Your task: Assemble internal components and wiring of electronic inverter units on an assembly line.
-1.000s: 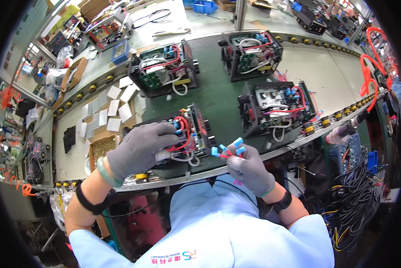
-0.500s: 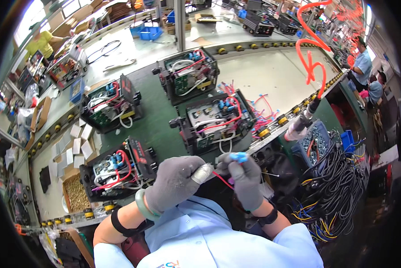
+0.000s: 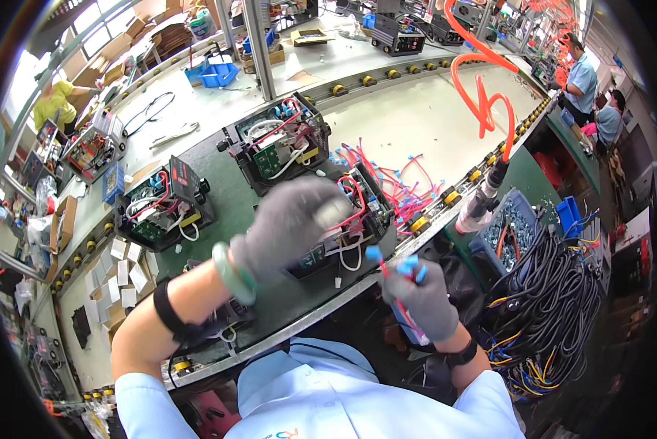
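Observation:
My right hand (image 3: pixel 425 300), in a grey glove, is closed around a few short red wires with blue connectors (image 3: pixel 412 265), just off the table's near edge. My left hand (image 3: pixel 292 223), gloved too and with a white-wrapped thumb, is over an open black electrical unit (image 3: pixel 376 208) and hides much of it. Motion blurs its fingers, so what they grip, if anything, cannot be made out. Behind that unit stands another open unit (image 3: pixel 277 143) with a green circuit board. A third (image 3: pixel 164 205) sits to the left, and my left forearm mostly covers a fourth.
Loose red wires (image 3: pixel 409 186) lie beyond the units. A coiled orange hose (image 3: pixel 482 95) carries a hanging driver (image 3: pixel 478 208) at the right. Nearby are a bin of screws (image 3: pixel 515 234) and black cables (image 3: pixel 555 314). Small white boxes (image 3: pixel 123 274) lie left. Co-workers are farther off.
My hands have parted. The left has moved up and forward over the unit; the right has shifted slightly right and down with the wires. The whole view has shifted a little.

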The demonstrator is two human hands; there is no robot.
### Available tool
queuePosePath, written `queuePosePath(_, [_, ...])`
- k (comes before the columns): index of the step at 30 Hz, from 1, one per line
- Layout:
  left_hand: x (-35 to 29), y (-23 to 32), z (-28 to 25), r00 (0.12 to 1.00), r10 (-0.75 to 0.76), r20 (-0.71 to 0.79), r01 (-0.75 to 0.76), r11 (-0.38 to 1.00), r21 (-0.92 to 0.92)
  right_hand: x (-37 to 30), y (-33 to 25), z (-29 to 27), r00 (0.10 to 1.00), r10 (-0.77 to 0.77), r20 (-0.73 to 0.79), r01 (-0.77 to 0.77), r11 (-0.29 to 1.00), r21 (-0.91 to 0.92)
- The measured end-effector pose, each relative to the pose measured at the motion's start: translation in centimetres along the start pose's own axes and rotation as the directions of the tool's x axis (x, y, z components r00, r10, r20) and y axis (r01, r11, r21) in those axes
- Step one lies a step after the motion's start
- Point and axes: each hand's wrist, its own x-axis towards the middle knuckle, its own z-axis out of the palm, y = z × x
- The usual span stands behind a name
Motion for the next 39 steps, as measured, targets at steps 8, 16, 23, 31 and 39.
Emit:
queuePosePath(8, [1.9,-3.3,1.1,0.999,-0.048,0.002,0.042,0.888,0.457,6.3,-1.8,1.5,0.969,-0.164,-0.182,0.156,0.986,-0.056])
queuePosePath(16, [2.4,-3.7,-1.3,0.947,-0.085,0.311,-0.032,0.935,0.353,10.0,2.6,2.8,0.848,-0.523,-0.086,0.336,0.657,-0.675])
queuePosePath(23, [4.8,-5.2,-2.3,0.974,-0.224,0.031,0.202,0.924,0.325,8.5,0.6,3.6,0.964,-0.192,-0.182,0.092,0.889,-0.448])
queuePosePath(31, [5.4,-6.7,-1.7,0.886,-0.358,0.295,0.357,0.932,0.059,8.5,-1.0,2.6,0.947,-0.281,-0.155,0.134,0.787,-0.602])
queuePosePath(39, [5.9,-7.2,-1.2,0.871,-0.328,0.365,0.321,0.944,0.083,9.3,-1.9,3.0,0.967,-0.225,-0.121,0.098,0.765,-0.636])
